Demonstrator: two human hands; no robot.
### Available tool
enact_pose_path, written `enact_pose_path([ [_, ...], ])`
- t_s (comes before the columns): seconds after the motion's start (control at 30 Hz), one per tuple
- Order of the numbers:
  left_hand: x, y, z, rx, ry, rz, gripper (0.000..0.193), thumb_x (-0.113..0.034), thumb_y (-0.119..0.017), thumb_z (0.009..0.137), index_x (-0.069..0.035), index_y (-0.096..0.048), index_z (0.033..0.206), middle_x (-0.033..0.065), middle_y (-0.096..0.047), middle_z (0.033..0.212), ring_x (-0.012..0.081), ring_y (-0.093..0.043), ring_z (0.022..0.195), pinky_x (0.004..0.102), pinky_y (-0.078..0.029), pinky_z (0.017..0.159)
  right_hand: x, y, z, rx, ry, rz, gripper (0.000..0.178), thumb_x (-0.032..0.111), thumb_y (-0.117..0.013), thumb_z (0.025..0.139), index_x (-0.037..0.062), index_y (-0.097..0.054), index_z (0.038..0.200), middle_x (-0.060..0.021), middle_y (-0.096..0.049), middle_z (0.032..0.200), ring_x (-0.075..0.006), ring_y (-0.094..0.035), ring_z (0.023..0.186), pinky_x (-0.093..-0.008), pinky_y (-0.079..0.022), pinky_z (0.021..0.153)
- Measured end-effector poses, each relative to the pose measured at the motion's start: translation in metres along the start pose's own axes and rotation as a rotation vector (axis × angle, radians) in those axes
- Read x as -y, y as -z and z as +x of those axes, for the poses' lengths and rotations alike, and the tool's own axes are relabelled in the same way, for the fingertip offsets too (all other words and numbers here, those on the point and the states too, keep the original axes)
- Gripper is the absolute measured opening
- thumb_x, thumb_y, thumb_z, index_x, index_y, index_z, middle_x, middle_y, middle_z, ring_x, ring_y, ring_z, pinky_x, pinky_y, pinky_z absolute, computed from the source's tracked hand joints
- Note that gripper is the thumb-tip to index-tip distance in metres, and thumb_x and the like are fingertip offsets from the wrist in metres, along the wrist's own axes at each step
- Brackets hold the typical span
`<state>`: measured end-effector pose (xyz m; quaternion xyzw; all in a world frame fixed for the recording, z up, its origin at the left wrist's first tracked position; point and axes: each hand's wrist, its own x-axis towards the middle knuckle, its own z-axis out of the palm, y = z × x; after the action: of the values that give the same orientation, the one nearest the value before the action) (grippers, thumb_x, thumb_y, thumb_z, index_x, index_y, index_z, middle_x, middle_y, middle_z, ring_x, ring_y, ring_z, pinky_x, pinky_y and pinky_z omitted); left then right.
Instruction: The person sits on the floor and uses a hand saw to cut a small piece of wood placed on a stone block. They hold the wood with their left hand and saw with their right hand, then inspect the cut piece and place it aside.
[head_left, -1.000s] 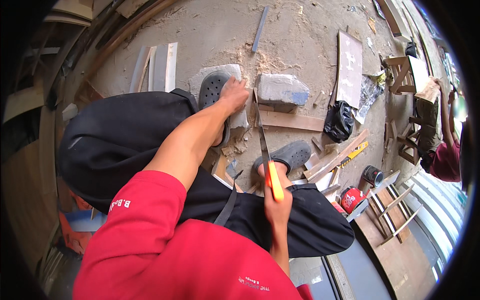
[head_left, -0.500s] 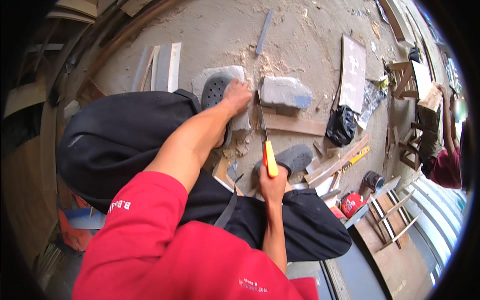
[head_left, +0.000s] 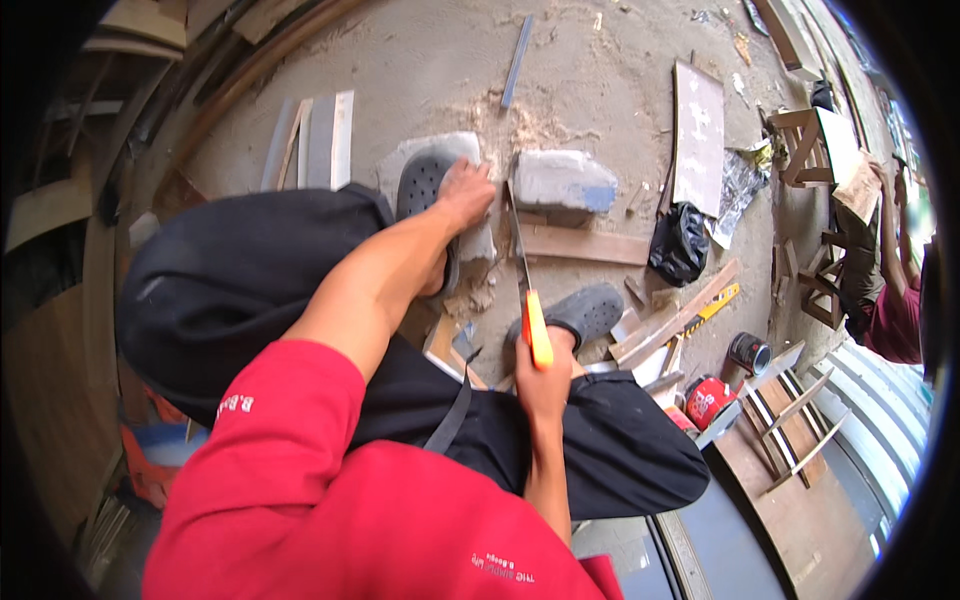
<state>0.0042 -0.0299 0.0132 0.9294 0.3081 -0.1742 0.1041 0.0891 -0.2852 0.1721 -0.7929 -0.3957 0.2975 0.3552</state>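
My right hand (head_left: 543, 382) is wrapped round the orange handle of a handsaw (head_left: 520, 250). Its narrow blade points away from me, through the gap between a pale block on the left (head_left: 478, 240) and a whitish block with a bluish patch (head_left: 566, 180) on the right. On the left block rests my foot in a grey clog (head_left: 424, 180). My left hand (head_left: 468, 193) is beside that clog's toe, fingers bent down at the block's edge close to the blade; whatever they grip is hidden. The other clog (head_left: 588, 312) is on the ground right of the saw handle.
A wooden plank (head_left: 585, 244) lies below the right block. Sawdust (head_left: 525, 130) covers ground beyond the gap. To the right are a black plastic bag (head_left: 680, 245), a yellow-black tool (head_left: 712, 308), a red can (head_left: 706, 400) and wood offcuts. Another person (head_left: 893, 320) handles wood at far right.
The saw and my right hand have drawn back slightly toward me. My left hand keeps its place by the clog. The whole view has shifted a little.
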Motion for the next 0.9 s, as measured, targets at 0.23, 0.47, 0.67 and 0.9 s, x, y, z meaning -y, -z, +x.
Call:
enact_pose_path([
  [0.23,0.006,-0.002,0.009,-0.055,-0.039,0.029,0.038,-0.038,-0.075,0.075,-0.004,-0.074,0.092,0.0134,-0.064,0.105,0.0267,-0.063,0.103,0.0408,-0.038,0.096,-0.037,-0.025,0.006,0.055,-0.173,0.09,0.02,0.013,-0.063,0.085,-0.0029,-0.059,0.074,-0.0215,-0.058,0.062,-0.0313,-0.053,0.051,-0.0402,-0.041,0.052],
  [0.47,0.004,-0.005,0.009,-0.063,-0.01,0.068,0.028,-0.033,-0.074,0.076,-0.009,-0.076,0.089,0.0101,-0.065,0.105,0.0258,-0.062,0.103,0.0393,-0.036,0.095,-0.006,0.026,-0.042,-0.012,-0.146,0.139,0.013,0.004,-0.065,0.081,-0.0033,-0.068,0.092,-0.0205,-0.064,0.071,-0.0373,-0.065,0.065,-0.0409,-0.051,0.063],
  [0.67,0.004,0.004,0.009,-0.064,-0.018,0.056,0.027,-0.032,-0.074,0.075,-0.009,-0.076,0.088,0.0103,-0.065,0.105,0.0254,-0.063,0.101,0.0405,-0.036,0.093,-0.026,-0.008,0.022,0.081,-0.213,0.052,0.022,0.016,-0.064,0.084,-0.0035,-0.062,0.076,-0.0235,-0.061,0.067,-0.0399,-0.061,0.062,-0.0451,-0.045,0.057],
  [0.9,0.004,-0.009,0.012,-0.093,-0.016,0.078,0.025,-0.033,-0.073,0.078,-0.01,-0.076,0.089,0.0099,-0.066,0.104,0.0243,-0.062,0.103,0.0409,-0.036,0.094,-0.005,0.03,-0.014,-0.01,-0.105,0.126,0.014,0.008,-0.064,0.084,-0.0052,-0.065,0.089,-0.0206,-0.067,0.077,-0.0342,-0.064,0.067,-0.0372,-0.051,0.066],
])
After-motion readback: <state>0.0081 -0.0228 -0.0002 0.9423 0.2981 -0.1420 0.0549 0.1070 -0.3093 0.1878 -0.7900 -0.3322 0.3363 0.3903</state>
